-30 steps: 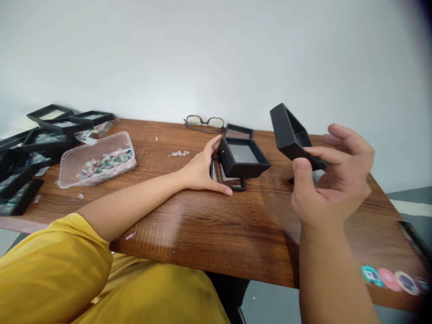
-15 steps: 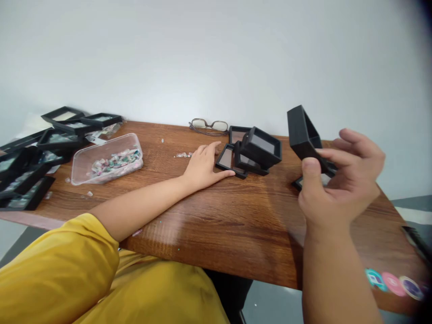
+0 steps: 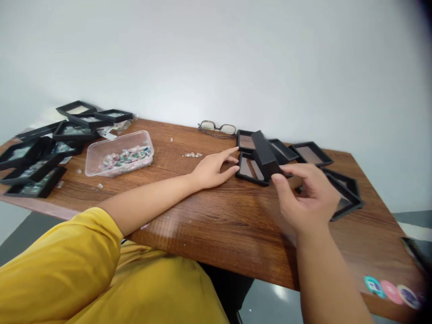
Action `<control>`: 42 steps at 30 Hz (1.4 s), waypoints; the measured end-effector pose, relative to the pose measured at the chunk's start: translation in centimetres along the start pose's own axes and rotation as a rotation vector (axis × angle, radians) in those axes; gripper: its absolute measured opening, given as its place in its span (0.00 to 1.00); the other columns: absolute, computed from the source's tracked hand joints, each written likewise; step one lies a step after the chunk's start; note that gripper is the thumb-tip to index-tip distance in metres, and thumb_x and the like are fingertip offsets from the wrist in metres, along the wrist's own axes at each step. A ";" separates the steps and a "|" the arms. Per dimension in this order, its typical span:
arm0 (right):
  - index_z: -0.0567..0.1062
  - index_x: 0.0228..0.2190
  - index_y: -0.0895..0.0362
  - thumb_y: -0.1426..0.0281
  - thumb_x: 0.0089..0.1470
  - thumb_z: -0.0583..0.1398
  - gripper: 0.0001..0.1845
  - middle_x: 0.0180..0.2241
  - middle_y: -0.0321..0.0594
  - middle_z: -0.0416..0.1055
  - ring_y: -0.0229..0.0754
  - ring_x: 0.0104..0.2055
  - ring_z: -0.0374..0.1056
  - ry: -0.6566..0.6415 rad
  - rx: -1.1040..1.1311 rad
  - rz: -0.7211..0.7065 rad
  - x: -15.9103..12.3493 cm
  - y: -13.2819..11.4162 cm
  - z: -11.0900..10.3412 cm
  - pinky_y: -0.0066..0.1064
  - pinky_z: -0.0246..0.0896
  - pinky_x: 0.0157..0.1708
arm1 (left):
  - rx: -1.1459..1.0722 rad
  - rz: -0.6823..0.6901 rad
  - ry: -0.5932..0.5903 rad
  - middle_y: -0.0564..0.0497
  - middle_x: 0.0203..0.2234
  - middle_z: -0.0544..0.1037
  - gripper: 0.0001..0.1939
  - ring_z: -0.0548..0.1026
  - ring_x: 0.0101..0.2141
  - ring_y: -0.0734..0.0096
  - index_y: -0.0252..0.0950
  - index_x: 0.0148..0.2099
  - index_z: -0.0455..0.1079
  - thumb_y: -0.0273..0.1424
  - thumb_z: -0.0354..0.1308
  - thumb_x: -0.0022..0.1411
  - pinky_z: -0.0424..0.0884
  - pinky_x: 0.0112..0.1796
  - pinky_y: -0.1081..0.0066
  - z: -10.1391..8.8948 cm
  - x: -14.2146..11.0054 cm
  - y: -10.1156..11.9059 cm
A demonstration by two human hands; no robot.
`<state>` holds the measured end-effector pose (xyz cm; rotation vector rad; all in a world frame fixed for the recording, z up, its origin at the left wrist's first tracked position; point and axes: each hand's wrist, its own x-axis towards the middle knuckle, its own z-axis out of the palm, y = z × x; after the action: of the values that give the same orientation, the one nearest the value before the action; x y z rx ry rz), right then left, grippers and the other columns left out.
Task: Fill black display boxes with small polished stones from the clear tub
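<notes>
My right hand [image 3: 308, 198] grips a black square display box [image 3: 266, 157] by its edge, tilted just above the wooden table [image 3: 209, 225]. My left hand [image 3: 214, 168] lies on the table with fingers stretched toward a flat black frame [image 3: 251, 170], its fingertips at the frame's left edge. More black frames [image 3: 312, 153] lie around my right hand, one [image 3: 344, 191] partly under it. My left arm wears a yellow sleeve.
A clear plastic tub of small coloured stones [image 3: 119, 155] stands at the left, with a few loose stones [image 3: 192, 155] nearby. Several filled black frames [image 3: 43, 148] are piled at the far left. Eyeglasses [image 3: 218, 128] rest by the wall. Round stickers [image 3: 391, 290] mark the table's front right edge.
My right hand has come down and left with the black box, from mid-air to just above the frames. The box that stood tilted near my left hand no longer stands there.
</notes>
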<state>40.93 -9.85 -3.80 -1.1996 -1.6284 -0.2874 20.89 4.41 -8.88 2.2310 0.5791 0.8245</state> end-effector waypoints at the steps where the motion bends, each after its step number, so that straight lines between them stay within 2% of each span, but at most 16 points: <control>1: 0.79 0.42 0.56 0.71 0.63 0.67 0.05 0.40 0.38 0.76 0.37 0.41 0.74 -0.041 0.024 0.006 -0.1 -0.3 0.2 0.31 0.71 0.44 | -0.029 0.026 0.030 0.39 0.57 0.81 0.32 0.80 0.57 0.56 0.35 0.73 0.56 0.42 0.54 0.72 0.73 0.62 0.51 -0.1 -0.1 -0.1; 5: 0.79 0.42 0.55 0.72 0.63 0.67 0.05 0.40 0.37 0.76 0.35 0.41 0.72 -0.147 0.170 0.050 -0.6 -0.9 0.7 0.28 0.68 0.43 | -0.111 0.166 0.117 0.34 0.68 0.68 0.37 0.73 0.65 0.56 0.38 0.74 0.49 0.44 0.56 0.70 0.73 0.62 0.53 -1.8 -0.5 0.7; 7: 0.78 0.42 0.55 0.72 0.64 0.66 0.04 0.39 0.37 0.75 0.35 0.40 0.72 -0.200 0.276 0.079 -0.7 -1.1 0.8 0.27 0.68 0.42 | -0.116 0.245 0.116 0.35 0.72 0.63 0.38 0.68 0.69 0.52 0.40 0.71 0.55 0.47 0.63 0.66 0.69 0.65 0.51 -3.0 -0.7 1.9; 8: 0.78 0.42 0.55 0.71 0.65 0.65 0.04 0.38 0.37 0.75 0.34 0.39 0.72 -0.233 0.331 0.092 -0.7 -1.2 0.9 0.26 0.68 0.40 | -0.112 0.281 0.107 0.36 0.71 0.64 0.37 0.67 0.70 0.50 0.40 0.67 0.61 0.48 0.66 0.63 0.67 0.66 0.51 -3.6 -1.0 2.7; 10: 0.78 0.41 0.55 0.70 0.65 0.65 0.02 0.37 0.37 0.75 0.34 0.37 0.73 -0.303 0.432 0.112 -0.6 -1.6 0.8 0.25 0.69 0.37 | -0.103 0.328 0.075 0.38 0.63 0.75 0.29 0.74 0.63 0.53 0.38 0.58 0.70 0.47 0.69 0.61 0.69 0.64 0.55 -4.6 -1.6 4.1; 12: 0.78 0.40 0.55 0.69 0.65 0.65 0.02 0.36 0.37 0.75 0.35 0.36 0.73 -0.371 0.513 0.133 -0.3 -2.1 0.8 0.24 0.69 0.36 | -0.091 0.346 0.032 0.42 0.48 0.83 0.20 0.81 0.50 0.62 0.37 0.51 0.73 0.45 0.67 0.64 0.75 0.54 0.63 -5.1 -2.2 5.3; 14: 0.79 0.38 0.56 0.68 0.65 0.65 0.04 0.35 0.38 0.75 0.36 0.35 0.73 -0.426 0.574 0.164 -0.1 -2.8 0.9 0.24 0.70 0.34 | -0.075 0.364 -0.014 0.49 0.39 0.85 0.14 0.82 0.40 0.69 0.38 0.47 0.75 0.42 0.66 0.66 0.74 0.44 0.71 -5.1 -2.8 6.2; 17: 0.80 0.35 0.57 0.64 0.64 0.67 0.09 0.33 0.40 0.75 0.37 0.35 0.73 -0.405 0.610 0.232 0.0 -3.7 1.7 0.26 0.71 0.36 | -0.052 0.409 -0.024 0.55 0.33 0.84 0.07 0.80 0.33 0.76 0.39 0.41 0.75 0.35 0.68 0.64 0.71 0.37 0.77 -5.1 -3.2 6.8; 19: 0.80 0.37 0.57 0.63 0.63 0.68 0.09 0.38 0.41 0.75 0.37 0.42 0.74 -0.298 0.602 0.297 0.1 -4.2 2.4 0.26 0.72 0.42 | -0.055 0.439 0.062 0.56 0.31 0.81 0.06 0.77 0.31 0.79 0.38 0.37 0.72 0.31 0.66 0.64 0.69 0.34 0.78 -5.2 -3.3 6.8; 21: 0.80 0.43 0.54 0.63 0.63 0.69 0.10 0.44 0.40 0.74 0.35 0.48 0.72 -0.162 0.593 0.379 0.3 -4.9 3.1 0.25 0.71 0.48 | -0.079 0.482 0.223 0.55 0.30 0.77 0.10 0.74 0.30 0.79 0.38 0.35 0.66 0.31 0.65 0.65 0.69 0.35 0.77 -5.5 -3.3 6.4; 23: 0.78 0.47 0.52 0.62 0.63 0.69 0.13 0.45 0.38 0.73 0.34 0.47 0.72 -0.092 0.609 0.464 0.9 -5.8 3.8 0.24 0.72 0.48 | -0.111 0.546 0.399 0.56 0.28 0.73 0.14 0.71 0.30 0.79 0.38 0.34 0.61 0.30 0.66 0.65 0.68 0.35 0.77 -5.8 -3.4 5.9; 25: 0.76 0.48 0.53 0.61 0.61 0.71 0.18 0.40 0.38 0.73 0.36 0.41 0.73 -0.137 0.657 0.519 2.1 -7.1 4.4 0.26 0.75 0.40 | -0.135 0.616 0.536 0.58 0.27 0.69 0.18 0.69 0.30 0.80 0.39 0.33 0.58 0.29 0.67 0.64 0.67 0.35 0.77 -6.1 -3.5 5.5; 27: 0.72 0.48 0.53 0.59 0.57 0.72 0.23 0.36 0.37 0.73 0.38 0.35 0.73 -0.224 0.734 0.554 3.5 -8.5 4.9 0.27 0.74 0.31 | -0.142 0.675 0.616 0.58 0.26 0.68 0.19 0.68 0.29 0.80 0.39 0.33 0.57 0.28 0.68 0.64 0.66 0.34 0.77 -6.2 -3.6 5.3; 31: 0.69 0.48 0.53 0.63 0.56 0.72 0.24 0.34 0.34 0.72 0.36 0.27 0.69 -0.259 0.886 0.643 5.6 -10.3 5.6 0.25 0.70 0.21 | -0.129 0.740 0.667 0.58 0.25 0.71 0.17 0.70 0.28 0.80 0.39 0.34 0.59 0.29 0.67 0.66 0.67 0.32 0.77 -5.9 -3.4 5.1; 36: 0.73 0.52 0.50 0.67 0.58 0.70 0.22 0.34 0.34 0.72 0.37 0.28 0.70 -0.309 0.917 0.642 6.2 -10.3 6.0 0.28 0.72 0.22 | -0.146 0.722 0.615 0.57 0.24 0.75 0.14 0.73 0.26 0.78 0.40 0.35 0.61 0.34 0.64 0.69 0.69 0.31 0.74 -5.2 -3.5 4.4; 42: 0.76 0.52 0.48 0.71 0.57 0.71 0.21 0.34 0.35 0.73 0.35 0.28 0.70 -0.355 1.007 0.658 6.9 -10.5 6.6 0.24 0.71 0.22 | -0.116 0.669 0.573 0.56 0.26 0.75 0.18 0.76 0.29 0.74 0.42 0.37 0.61 0.36 0.70 0.61 0.71 0.32 0.71 -5.0 -4.1 3.6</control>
<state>28.94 -6.42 2.89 -0.9075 -1.2595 1.0908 15.16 1.76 -5.04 2.0762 -0.0002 1.8142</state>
